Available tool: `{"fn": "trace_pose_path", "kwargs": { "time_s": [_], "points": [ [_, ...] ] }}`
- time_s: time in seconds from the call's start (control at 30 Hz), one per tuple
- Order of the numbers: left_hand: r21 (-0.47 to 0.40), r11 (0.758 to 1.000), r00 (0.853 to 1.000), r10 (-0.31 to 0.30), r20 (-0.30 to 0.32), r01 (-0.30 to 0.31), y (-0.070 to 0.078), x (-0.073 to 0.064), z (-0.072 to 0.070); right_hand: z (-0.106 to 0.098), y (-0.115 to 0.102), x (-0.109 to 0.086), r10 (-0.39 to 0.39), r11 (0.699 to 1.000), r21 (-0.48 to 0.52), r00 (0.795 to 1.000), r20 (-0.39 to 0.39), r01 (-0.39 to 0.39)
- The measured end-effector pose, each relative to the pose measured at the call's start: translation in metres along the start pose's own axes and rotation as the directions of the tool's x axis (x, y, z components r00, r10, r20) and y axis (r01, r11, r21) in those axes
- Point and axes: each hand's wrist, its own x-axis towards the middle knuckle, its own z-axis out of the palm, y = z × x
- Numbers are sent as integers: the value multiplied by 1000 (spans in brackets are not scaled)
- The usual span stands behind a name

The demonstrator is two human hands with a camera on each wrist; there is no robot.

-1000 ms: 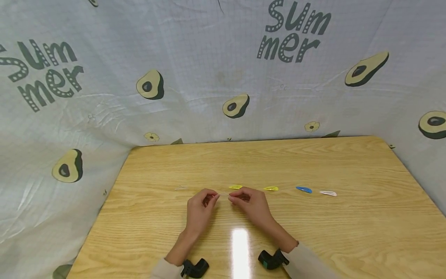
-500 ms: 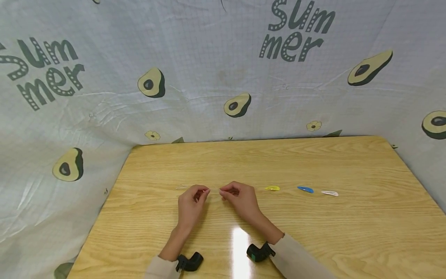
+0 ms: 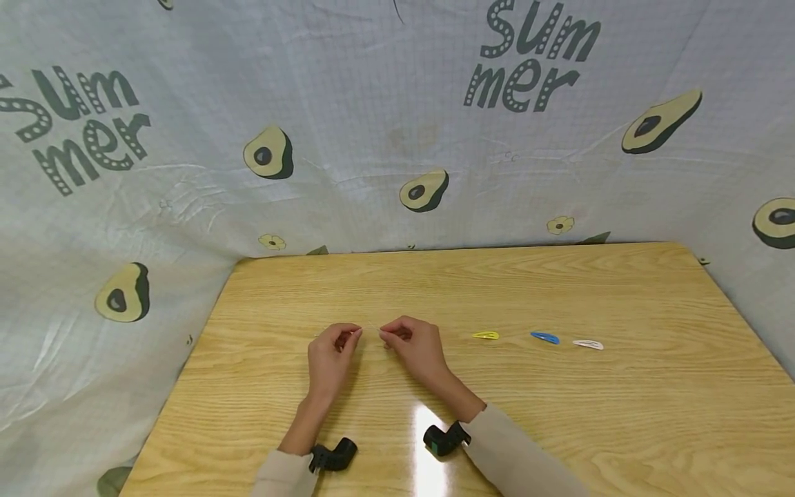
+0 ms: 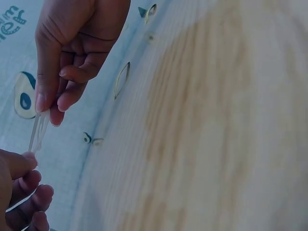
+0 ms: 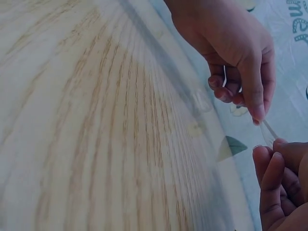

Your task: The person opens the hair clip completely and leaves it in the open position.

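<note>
Between both hands a pale, see-through snap hair clip is stretched from fingertip to fingertip, above the table. My left hand pinches one end of the clip between thumb and forefinger. The other end is pinched by my right hand. Both wrist views show this grip up close; the right wrist view has the left hand at the top and the clip below it. To the right on the table lie a yellow hair clip, a blue hair clip and a white hair clip.
The wooden table reaches back to a white curtain printed with avocados. Black cameras sit on both wrists, the left wrist camera and the right wrist camera.
Both hands have moved left and slightly away, still holding the pale clip. The right hand now covers the spot where another yellow clip lay. A pale thing at left is now mostly behind the left hand.
</note>
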Motion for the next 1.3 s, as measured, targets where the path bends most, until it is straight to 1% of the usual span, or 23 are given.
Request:
{"fn": "trace_pose_path", "kwargs": {
  "time_s": [0.2, 0.27, 0.4, 0.5, 0.6, 0.77, 0.87, 1.03, 1.17, 1.3],
  "points": [
    [20, 999, 999, -42, -1, 42, -5, 4, -2, 7, 2, 6, -12, 1000, 0, 1000, -4, 12],
    [36, 998, 999, -46, -2, 46, -7, 5, -2, 9, 2, 8, -10, 1000, -15, 1000, -17, 10],
    [78, 996, 999, -30, -14, 31, -12, 5, -2, 14, 3, 12, -2, 1000, -19, 999, -44, 1],
    [109, 994, 999, -5, -40, 10, -17, 5, -3, 18, 3, 14, 7, 1000, -3, 999, -41, -7],
    [126, 992, 998, 13, -59, -5, -22, 4, -3, 23, 3, 16, 17, 1000, -12, 999, -40, -17],
    [162, 987, 998, 2, -56, 7, -27, 3, -2, 29, 7, 16, 31, 999, -38, 997, -68, -33],
    [205, 979, 998, 2, -65, 11, -29, 3, -1, 31, 11, 17, 16, 999, -49, 998, -67, -19],
    [270, 963, 996, 27, -79, -4, -30, 1, -2, 35, 14, 19, -20, 996, -93, 998, -58, 15],
    [306, 952, 997, 29, -72, -6, -30, 0, -2, 38, 15, 19, -34, 990, -135, 998, -57, 26],
    [323, 946, 998, 27, -54, -8, -31, -1, -3, 39, 16, 18, -48, 987, -159, 997, -58, 38]
  ]
}}
